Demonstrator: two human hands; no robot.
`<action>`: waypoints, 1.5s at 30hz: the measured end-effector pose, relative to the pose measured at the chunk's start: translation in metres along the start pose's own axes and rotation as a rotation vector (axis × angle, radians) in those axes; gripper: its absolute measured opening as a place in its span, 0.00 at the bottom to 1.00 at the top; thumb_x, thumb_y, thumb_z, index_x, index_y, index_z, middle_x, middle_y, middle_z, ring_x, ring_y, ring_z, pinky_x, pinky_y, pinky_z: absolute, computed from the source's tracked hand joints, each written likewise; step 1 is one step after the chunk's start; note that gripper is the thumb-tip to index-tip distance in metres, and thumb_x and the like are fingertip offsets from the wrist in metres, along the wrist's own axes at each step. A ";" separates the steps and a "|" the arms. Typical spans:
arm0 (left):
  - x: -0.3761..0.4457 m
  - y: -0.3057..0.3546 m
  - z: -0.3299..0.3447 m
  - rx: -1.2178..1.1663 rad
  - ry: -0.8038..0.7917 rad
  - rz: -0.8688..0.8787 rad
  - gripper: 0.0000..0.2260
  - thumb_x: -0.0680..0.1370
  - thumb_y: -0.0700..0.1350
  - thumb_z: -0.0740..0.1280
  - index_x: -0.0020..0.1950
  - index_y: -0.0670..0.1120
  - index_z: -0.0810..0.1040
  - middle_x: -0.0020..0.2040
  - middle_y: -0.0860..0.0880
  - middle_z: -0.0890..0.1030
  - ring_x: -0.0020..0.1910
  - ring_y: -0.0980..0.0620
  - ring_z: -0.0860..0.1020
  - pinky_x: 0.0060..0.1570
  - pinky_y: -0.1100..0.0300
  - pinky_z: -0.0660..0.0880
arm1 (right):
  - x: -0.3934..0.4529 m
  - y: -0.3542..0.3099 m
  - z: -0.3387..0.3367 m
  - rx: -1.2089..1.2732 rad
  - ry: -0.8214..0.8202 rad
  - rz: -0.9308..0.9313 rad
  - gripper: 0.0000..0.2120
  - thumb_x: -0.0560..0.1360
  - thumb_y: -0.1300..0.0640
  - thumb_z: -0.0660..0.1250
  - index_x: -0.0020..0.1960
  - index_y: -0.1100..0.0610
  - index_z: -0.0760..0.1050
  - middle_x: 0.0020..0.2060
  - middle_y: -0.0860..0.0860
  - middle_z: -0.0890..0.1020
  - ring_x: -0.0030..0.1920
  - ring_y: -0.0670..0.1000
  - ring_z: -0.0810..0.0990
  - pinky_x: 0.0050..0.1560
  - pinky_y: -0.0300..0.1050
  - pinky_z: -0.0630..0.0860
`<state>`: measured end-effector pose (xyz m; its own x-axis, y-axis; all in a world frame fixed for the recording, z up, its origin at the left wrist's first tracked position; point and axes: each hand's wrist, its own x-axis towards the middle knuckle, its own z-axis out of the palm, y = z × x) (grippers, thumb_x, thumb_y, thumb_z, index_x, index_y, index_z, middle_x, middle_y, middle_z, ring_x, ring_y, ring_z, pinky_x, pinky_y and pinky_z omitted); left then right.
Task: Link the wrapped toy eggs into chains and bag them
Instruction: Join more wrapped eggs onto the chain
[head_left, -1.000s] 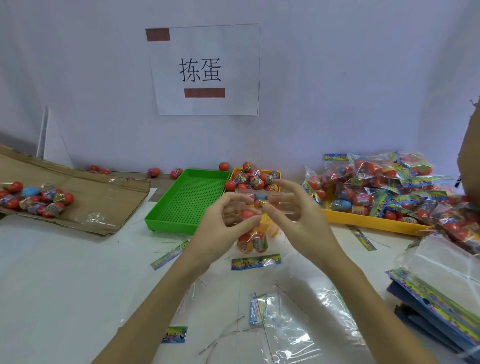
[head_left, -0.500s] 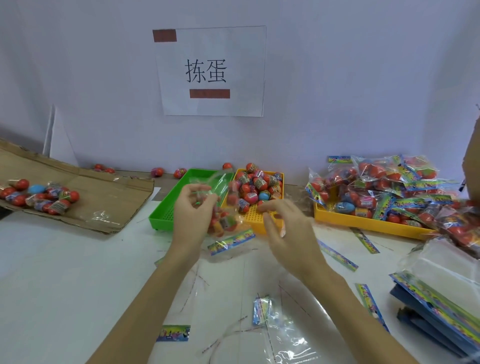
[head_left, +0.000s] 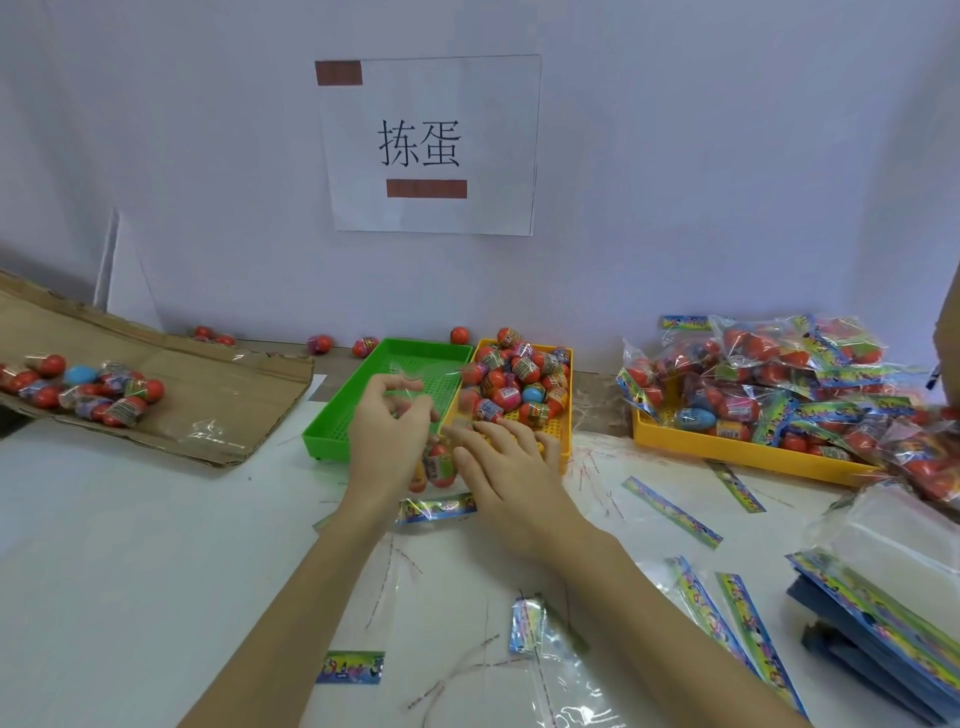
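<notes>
While the left hand (head_left: 389, 431) pinches the top of a clear bag (head_left: 434, 467) with its curled fingers, a few wrapped eggs hang inside it in the middle of the frame, just in front of the green tray (head_left: 363, 410). The right hand (head_left: 509, 467) reaches with rather straight, spread fingers toward the near edge of the small yellow tray (head_left: 563, 415), where the loose wrapped eggs (head_left: 514, 379) are piled; it seems to hold nothing, though motion blur makes this not fully sure. From here I think some things can go wrong. The bag is held only at its top, so if the pinch loosens, the eggs can drop on the tabletop (head_left: 130, 545) and roll away, as other eggs already lie near the wall. The pile in the yellow tray is high, and a careless grab can push eggs over the rim. Also the thin film can tear or slip, and the bag mouth can close before the next egg goes in.
</notes>
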<state>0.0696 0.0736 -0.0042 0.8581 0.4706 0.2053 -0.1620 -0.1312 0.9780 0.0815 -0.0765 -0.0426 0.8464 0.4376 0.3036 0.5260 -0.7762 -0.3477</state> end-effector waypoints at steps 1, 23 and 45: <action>0.000 0.000 0.000 -0.007 -0.003 -0.003 0.09 0.79 0.35 0.67 0.53 0.48 0.76 0.43 0.41 0.84 0.32 0.52 0.80 0.36 0.55 0.78 | 0.000 0.000 -0.001 0.010 0.016 0.005 0.21 0.86 0.43 0.46 0.76 0.40 0.66 0.73 0.41 0.70 0.77 0.47 0.58 0.73 0.50 0.48; -0.019 0.001 0.014 -0.029 -0.451 0.109 0.16 0.77 0.43 0.78 0.62 0.50 0.78 0.52 0.52 0.88 0.52 0.50 0.85 0.53 0.59 0.82 | -0.018 0.018 -0.082 0.688 0.564 -0.030 0.13 0.79 0.57 0.72 0.62 0.47 0.78 0.53 0.43 0.84 0.55 0.44 0.83 0.52 0.36 0.81; -0.023 -0.002 0.017 0.055 -0.517 0.208 0.20 0.77 0.38 0.77 0.64 0.54 0.78 0.54 0.52 0.84 0.54 0.52 0.83 0.54 0.56 0.81 | -0.016 0.023 -0.075 0.209 0.386 -0.122 0.16 0.81 0.61 0.68 0.68 0.51 0.78 0.57 0.44 0.78 0.46 0.35 0.76 0.47 0.26 0.73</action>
<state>0.0587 0.0478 -0.0116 0.9403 -0.0570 0.3356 -0.3395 -0.2273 0.9127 0.0734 -0.1355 0.0106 0.7046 0.2879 0.6486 0.6593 -0.6035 -0.4483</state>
